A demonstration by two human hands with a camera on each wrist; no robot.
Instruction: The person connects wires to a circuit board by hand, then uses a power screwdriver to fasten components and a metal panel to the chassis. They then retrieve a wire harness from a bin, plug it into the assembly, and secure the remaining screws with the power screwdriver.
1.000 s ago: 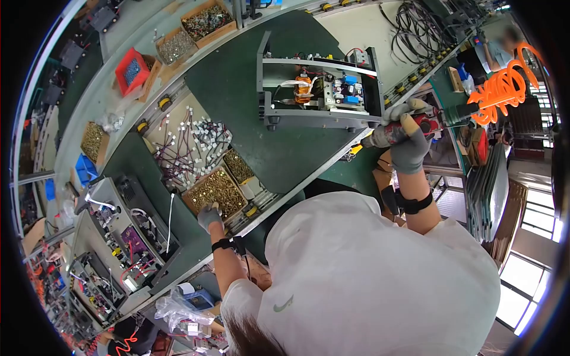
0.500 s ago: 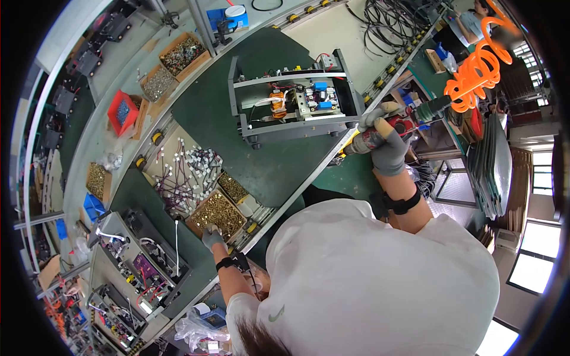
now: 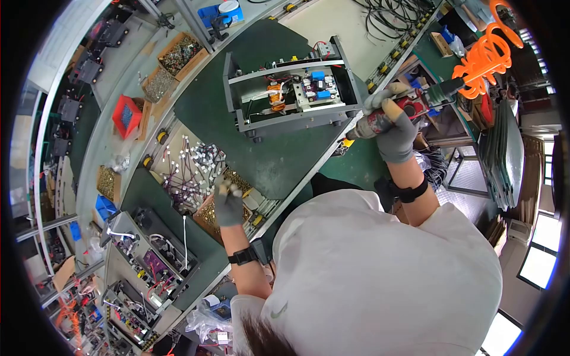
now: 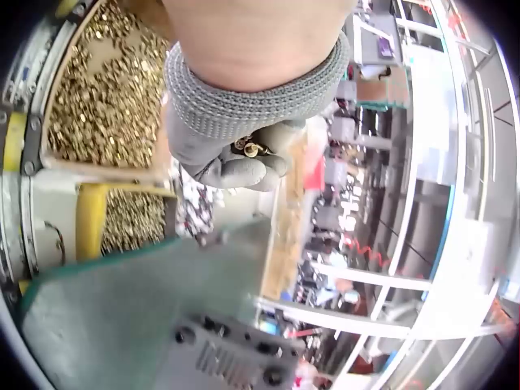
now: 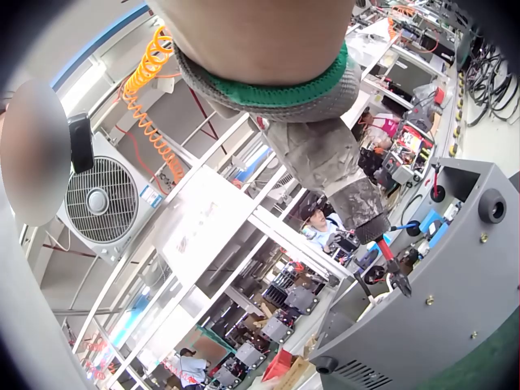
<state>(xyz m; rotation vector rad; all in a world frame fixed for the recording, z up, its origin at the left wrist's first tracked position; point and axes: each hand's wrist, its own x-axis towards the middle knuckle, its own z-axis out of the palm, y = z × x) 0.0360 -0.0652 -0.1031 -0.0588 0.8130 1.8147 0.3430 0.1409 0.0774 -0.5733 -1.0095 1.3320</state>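
Note:
My gloved left hand is above the box of brass screws, fingers curled. In the left wrist view a few brass screws sit within those fingers. My gloved right hand grips a red and grey air screwdriver, its dark hose fitting leading to a coiled orange hose. In the right wrist view the screwdriver's bit points toward the grey metal chassis, overlapping it there. That open-sided chassis, with a copper coil and circuit boards inside, stands on the green work board.
White-plugged cables lie heaped beside the screw boxes. Two more opened units stand at the left. Across the roller line are a red bin and trays of small parts. Black cables lie at the back.
My left hand has lifted out of the screw box and moved toward the chassis, carrying screws. The right hand keeps hold of the screwdriver near the chassis's right end. The head view has shifted.

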